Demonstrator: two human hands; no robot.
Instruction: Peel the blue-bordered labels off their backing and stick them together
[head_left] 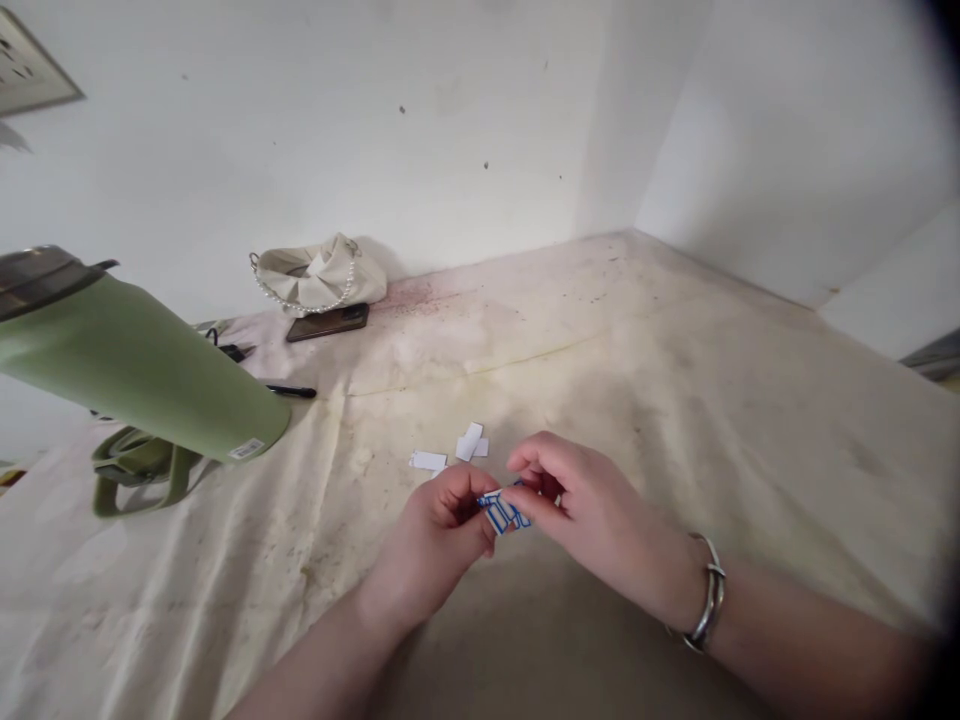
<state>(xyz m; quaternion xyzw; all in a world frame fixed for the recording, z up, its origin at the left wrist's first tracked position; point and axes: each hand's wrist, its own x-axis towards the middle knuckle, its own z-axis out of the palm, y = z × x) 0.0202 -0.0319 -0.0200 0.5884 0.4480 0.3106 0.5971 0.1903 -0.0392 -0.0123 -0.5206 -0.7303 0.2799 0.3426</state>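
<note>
My left hand [437, 540] is closed, pinching a small piece of blue-bordered labels [501, 512] between thumb and fingers. My right hand [600, 515], with a silver bangle at its wrist, has its thumb and curled fingers on the right side of the same labels. Both hands meet just above the cloth at the lower middle of the view. A little beyond them lie several small white paper slips: one slip [429, 461] by itself at the left, and crossed slips [470, 442] closer to my right hand. My fingers cover part of the labels.
At the left stands a large green tumbler [142, 360], with a green strap [142, 470] beside its base. A black pen [292, 391], a phone [328, 322] and a cream pouch with a beaded handle [319, 275] lie farther back, near the white wall [465, 120]. A creased cloth [225, 560] covers the table.
</note>
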